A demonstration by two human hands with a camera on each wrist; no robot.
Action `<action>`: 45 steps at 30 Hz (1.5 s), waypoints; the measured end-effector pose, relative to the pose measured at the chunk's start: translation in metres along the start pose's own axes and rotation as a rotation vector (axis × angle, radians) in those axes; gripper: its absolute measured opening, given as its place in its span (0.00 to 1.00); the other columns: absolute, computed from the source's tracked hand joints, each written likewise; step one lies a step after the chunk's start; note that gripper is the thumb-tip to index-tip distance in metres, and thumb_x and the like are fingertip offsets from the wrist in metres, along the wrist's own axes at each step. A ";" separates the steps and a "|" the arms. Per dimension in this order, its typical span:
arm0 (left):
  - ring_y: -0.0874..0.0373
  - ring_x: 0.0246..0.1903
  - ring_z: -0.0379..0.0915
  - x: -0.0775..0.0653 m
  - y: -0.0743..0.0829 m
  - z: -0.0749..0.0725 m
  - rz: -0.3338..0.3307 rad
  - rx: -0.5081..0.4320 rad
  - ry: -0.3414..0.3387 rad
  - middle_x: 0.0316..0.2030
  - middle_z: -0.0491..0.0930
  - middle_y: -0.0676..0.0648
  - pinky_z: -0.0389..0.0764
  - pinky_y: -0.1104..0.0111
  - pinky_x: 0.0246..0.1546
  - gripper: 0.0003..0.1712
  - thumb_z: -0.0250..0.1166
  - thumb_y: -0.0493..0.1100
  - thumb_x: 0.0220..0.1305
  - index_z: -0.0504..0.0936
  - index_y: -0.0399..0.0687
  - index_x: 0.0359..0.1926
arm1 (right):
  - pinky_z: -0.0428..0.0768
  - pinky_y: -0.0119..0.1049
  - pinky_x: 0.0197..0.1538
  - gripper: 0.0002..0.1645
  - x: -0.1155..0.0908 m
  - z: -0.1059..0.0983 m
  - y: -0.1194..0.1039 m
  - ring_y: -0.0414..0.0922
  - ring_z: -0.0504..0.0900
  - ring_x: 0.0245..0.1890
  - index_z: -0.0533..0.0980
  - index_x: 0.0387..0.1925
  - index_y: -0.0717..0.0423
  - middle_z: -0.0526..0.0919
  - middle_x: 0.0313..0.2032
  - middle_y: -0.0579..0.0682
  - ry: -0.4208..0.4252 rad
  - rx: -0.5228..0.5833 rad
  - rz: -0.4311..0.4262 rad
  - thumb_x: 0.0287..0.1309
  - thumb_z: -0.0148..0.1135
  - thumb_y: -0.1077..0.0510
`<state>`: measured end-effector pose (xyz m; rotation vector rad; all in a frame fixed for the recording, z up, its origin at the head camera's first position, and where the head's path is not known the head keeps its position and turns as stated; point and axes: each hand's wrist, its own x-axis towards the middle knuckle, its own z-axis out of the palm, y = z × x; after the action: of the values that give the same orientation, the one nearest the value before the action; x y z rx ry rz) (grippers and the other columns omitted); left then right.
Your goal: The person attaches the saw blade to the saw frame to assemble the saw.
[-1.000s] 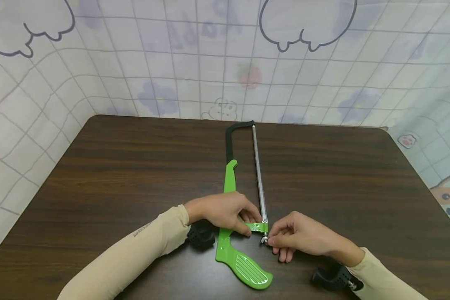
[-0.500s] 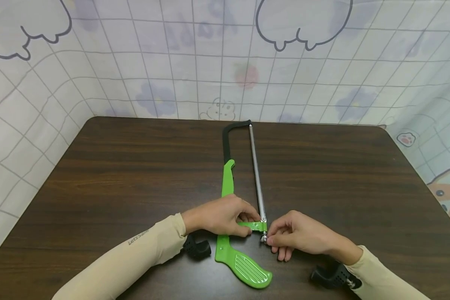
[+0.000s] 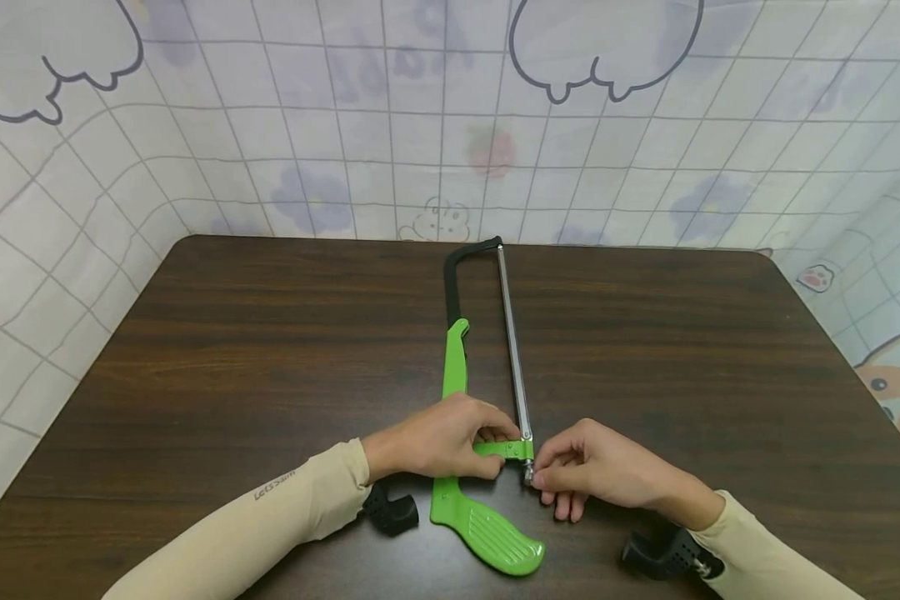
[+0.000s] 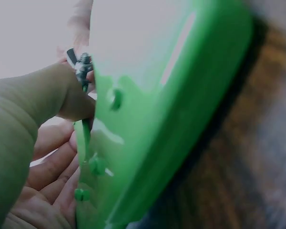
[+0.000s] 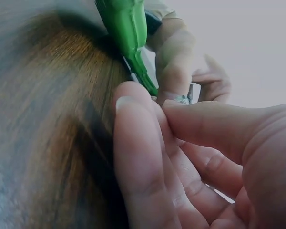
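A hacksaw (image 3: 455, 367) lies on the dark wooden table, its green handle (image 3: 498, 537) toward me and its black front frame (image 3: 452, 287) pointing away. Along its right side runs the silver blade bar (image 3: 513, 350). My left hand (image 3: 446, 437) grips the frame by the short green crosspiece (image 3: 506, 450), fingers and thumb on either side. At the crosspiece's end sits a small metal wing nut (image 3: 528, 472), pinched between thumb and index finger of my right hand (image 3: 600, 471). The left wrist view shows the wing nut (image 4: 83, 64) beyond the green frame; fingers partly hide it in the right wrist view.
Black wrist camera mounts (image 3: 392, 510) hang under both forearms, close over the table (image 3: 232, 350). A patterned white curtain (image 3: 307, 108) stands behind the table's far edge and along both sides.
The wing nut has turned between the right fingers, its wings now showing narrower. Both hands keep nearly the same places, and the head view has shifted slightly.
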<state>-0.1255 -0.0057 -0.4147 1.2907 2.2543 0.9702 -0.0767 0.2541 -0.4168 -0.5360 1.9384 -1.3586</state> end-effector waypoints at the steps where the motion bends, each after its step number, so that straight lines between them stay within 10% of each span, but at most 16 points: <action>1: 0.70 0.42 0.81 -0.001 0.000 0.001 0.000 -0.004 0.008 0.49 0.89 0.50 0.81 0.78 0.47 0.19 0.65 0.39 0.64 0.86 0.47 0.56 | 0.88 0.38 0.29 0.14 0.000 0.000 0.000 0.37 0.87 0.26 0.85 0.42 0.63 0.87 0.30 0.49 0.001 0.009 0.000 0.71 0.64 0.54; 45: 0.67 0.37 0.79 -0.005 -0.004 0.034 0.133 -0.042 0.380 0.42 0.88 0.50 0.80 0.79 0.40 0.18 0.67 0.36 0.61 0.87 0.44 0.52 | 0.87 0.34 0.30 0.23 -0.002 -0.003 -0.005 0.37 0.86 0.26 0.83 0.40 0.73 0.89 0.31 0.48 -0.015 0.115 0.010 0.75 0.58 0.53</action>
<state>-0.1048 0.0018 -0.4409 1.3443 2.4277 1.4062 -0.0778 0.2558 -0.4108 -0.4789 1.8351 -1.4458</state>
